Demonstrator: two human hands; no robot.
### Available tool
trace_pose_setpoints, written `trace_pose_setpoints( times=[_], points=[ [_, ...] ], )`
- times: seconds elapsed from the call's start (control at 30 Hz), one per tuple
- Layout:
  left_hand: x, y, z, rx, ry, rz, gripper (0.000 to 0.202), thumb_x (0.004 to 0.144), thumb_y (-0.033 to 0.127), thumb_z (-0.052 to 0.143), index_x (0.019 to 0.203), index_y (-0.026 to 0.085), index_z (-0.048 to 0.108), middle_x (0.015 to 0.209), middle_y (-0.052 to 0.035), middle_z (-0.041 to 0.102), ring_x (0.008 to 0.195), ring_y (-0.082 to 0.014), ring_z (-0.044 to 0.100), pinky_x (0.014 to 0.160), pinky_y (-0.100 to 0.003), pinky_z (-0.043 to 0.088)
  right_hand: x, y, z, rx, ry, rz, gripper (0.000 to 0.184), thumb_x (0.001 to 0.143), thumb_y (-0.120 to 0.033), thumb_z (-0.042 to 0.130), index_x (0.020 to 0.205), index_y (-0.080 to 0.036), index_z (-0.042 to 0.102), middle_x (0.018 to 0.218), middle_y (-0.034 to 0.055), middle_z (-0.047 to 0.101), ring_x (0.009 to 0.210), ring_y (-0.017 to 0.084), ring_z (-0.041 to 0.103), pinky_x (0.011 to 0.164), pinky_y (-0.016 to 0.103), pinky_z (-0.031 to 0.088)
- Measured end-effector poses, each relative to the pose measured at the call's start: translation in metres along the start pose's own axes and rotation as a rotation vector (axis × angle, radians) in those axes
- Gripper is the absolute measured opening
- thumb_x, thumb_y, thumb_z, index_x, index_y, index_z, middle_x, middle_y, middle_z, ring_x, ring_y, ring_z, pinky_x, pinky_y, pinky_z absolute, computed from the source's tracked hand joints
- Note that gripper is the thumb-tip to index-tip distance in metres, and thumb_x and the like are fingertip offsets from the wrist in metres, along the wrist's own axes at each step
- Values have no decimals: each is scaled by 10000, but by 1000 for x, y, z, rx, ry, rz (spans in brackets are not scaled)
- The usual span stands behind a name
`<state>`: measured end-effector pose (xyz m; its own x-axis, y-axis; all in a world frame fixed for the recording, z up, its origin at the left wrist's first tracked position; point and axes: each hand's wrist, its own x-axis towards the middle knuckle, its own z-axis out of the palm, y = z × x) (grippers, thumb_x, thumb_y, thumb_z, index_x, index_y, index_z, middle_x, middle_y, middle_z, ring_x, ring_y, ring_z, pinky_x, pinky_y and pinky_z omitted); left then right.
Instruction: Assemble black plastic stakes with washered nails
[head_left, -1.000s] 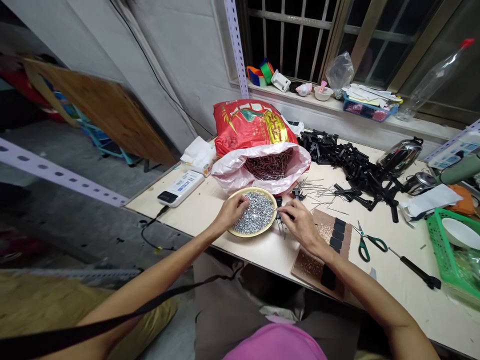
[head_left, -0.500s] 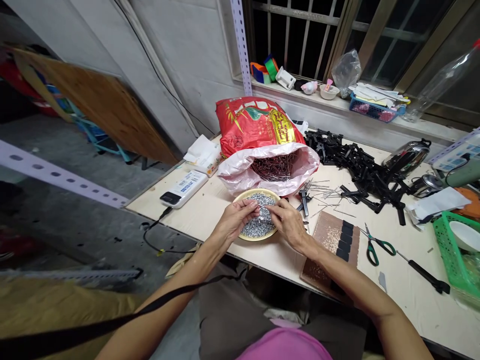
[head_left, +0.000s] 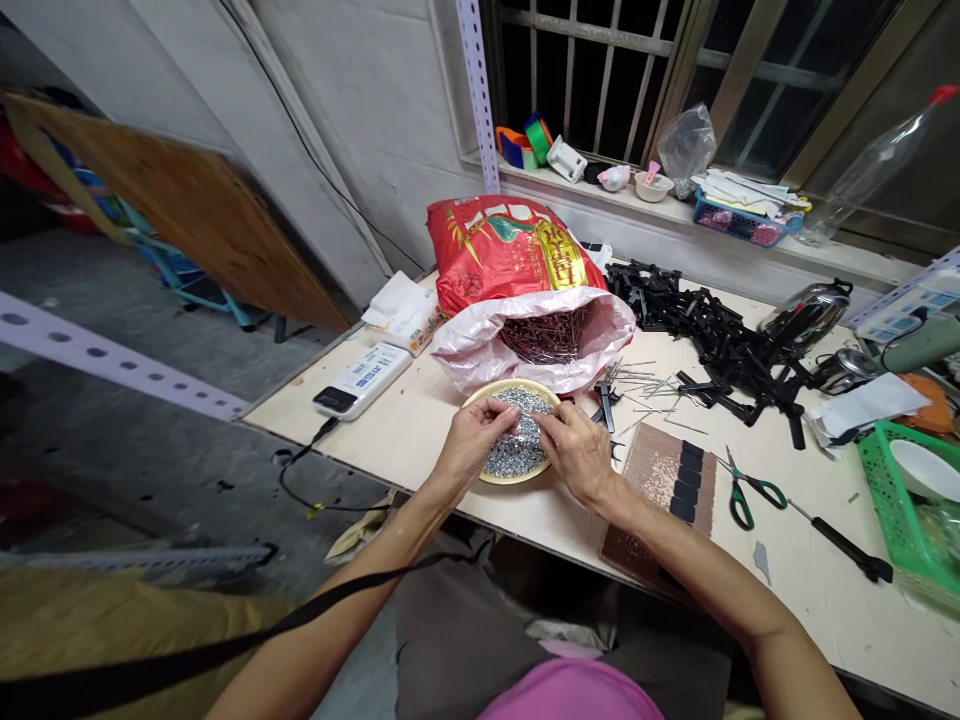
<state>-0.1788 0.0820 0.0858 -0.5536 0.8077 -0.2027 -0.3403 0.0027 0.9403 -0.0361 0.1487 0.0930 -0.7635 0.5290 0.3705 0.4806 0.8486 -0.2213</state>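
Observation:
My left hand is closed in a pinch over the left side of a yellow bowl. Opposite it, my right hand also pinches, with fingertips over the bowl's right side. A small gap separates the two sets of fingertips. Whatever lies in either pinch is too small to make out. Small shiny metal pieces fill the bowl. Directly behind it, a red and white sack lies with its mouth towards me, full of dark reddish-brown thin rods.
Black plastic parts are heaped at the back right, with loose thin metal rods before them. A brown board, green-handled scissors, a black-handled tool and a green basket lie rightward. A white power bank lies left.
My fingertips have drawn slightly apart over the bowl; the thin light piece seen between them earlier no longer shows clearly. The whole view has shifted a little.

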Motion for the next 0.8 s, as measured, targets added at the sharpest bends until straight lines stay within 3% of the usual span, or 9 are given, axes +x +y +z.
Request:
trace_pose_setpoints(
  times=[0.27,0.43,0.57,0.7,0.8],
  points=[
    [3,2,4,-32,-77,-138,376,406,311,875,653,128,659,550,30,588,493,-79,511,545,-223,461,-4,7,1,-49,61,-9,234,979,-257,436,921,-201,656,849,63,632,779,162,549,631,250,374],
    [1,2,8,15,-69,-75,392,396,357,870,632,133,652,542,26,595,487,-83,512,541,-229,447,-6,10,2,-129,77,-25,235,984,-271,433,916,-197,645,816,56,620,748,158,529,608,258,342],
    [-4,1,11,119,-64,47,360,487,407,824,655,139,651,549,25,592,501,-97,519,561,-249,450,-8,9,1,-183,104,-46,246,986,-257,432,861,-201,637,788,41,624,730,151,523,598,268,322],
    [-7,0,13,224,-15,181,293,571,393,778,675,144,663,616,16,619,517,-95,521,562,-248,444,-8,9,-4,-99,109,-18,217,977,-276,459,884,-188,634,807,33,627,721,132,543,579,249,328],
    [-7,0,13,187,-46,152,301,588,393,770,723,138,683,637,8,633,541,-101,536,575,-250,456,-7,10,-10,12,85,21,193,970,-269,474,901,-185,634,828,34,627,739,127,564,600,227,354]
  ],
)
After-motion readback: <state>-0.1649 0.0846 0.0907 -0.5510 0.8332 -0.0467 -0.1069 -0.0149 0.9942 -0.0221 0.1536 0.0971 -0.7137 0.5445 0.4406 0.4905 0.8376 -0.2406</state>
